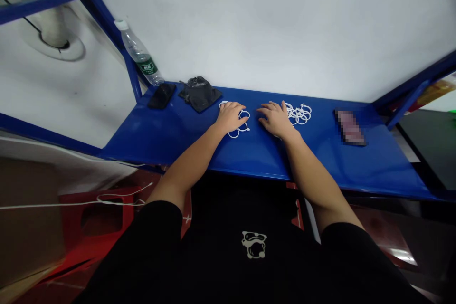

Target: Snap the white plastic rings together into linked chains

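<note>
My left hand (231, 118) lies flat on a loose group of white plastic rings (243, 127), which show past its fingers and little-finger side. My right hand (276, 119) rests palm down on the blue metal shelf (249, 152), its fingertips just left of a second tangle of white plastic rings (298, 114). Neither hand appears to grip anything. The rings under my left hand are partly hidden.
A black phone (162, 96) and a crumpled dark grey bag (198, 95) lie at the shelf's left. A plastic water bottle (140, 52) leans against the white wall. A pixelated phone (350, 128) lies on the right. Blue metal frame bars flank the shelf.
</note>
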A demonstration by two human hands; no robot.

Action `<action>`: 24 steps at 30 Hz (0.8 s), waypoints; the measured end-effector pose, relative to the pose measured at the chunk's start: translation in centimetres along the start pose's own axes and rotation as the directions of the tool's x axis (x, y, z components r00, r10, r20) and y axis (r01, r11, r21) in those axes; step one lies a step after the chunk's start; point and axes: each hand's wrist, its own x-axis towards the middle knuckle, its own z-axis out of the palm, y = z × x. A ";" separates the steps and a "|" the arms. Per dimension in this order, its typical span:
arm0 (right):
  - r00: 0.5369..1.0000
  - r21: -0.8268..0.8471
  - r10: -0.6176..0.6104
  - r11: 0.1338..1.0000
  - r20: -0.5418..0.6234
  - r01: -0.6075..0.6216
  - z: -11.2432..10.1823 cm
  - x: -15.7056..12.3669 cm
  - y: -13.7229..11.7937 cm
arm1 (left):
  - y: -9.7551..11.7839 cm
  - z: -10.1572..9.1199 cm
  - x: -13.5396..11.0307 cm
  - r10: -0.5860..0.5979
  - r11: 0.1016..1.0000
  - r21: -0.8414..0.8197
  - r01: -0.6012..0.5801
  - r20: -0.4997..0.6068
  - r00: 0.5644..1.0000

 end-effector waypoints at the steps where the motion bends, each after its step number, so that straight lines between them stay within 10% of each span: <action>1: 1.000 0.005 -0.008 1.000 0.000 0.008 0.1 0.0 -0.5 | 0.1 -0.1 0.0 0.003 1.000 -0.012 -0.003 0.017 1.000; 14: 0.997 0.205 0.033 0.979 -0.074 -0.017 0.7 0.7 -2.0 | 1.3 -0.6 -0.3 0.066 0.997 -0.041 -0.066 0.007 0.998; 20: 0.918 0.492 0.226 0.869 -0.326 -0.039 0.3 0.8 -0.7 | 0.5 -1.7 0.1 0.038 0.997 -0.063 -0.042 -0.073 0.997; 24: 0.882 0.701 0.390 0.706 -0.266 -0.101 0.3 1.5 0.2 | 0.2 -2.5 0.0 0.171 0.977 -0.131 -0.168 0.012 0.985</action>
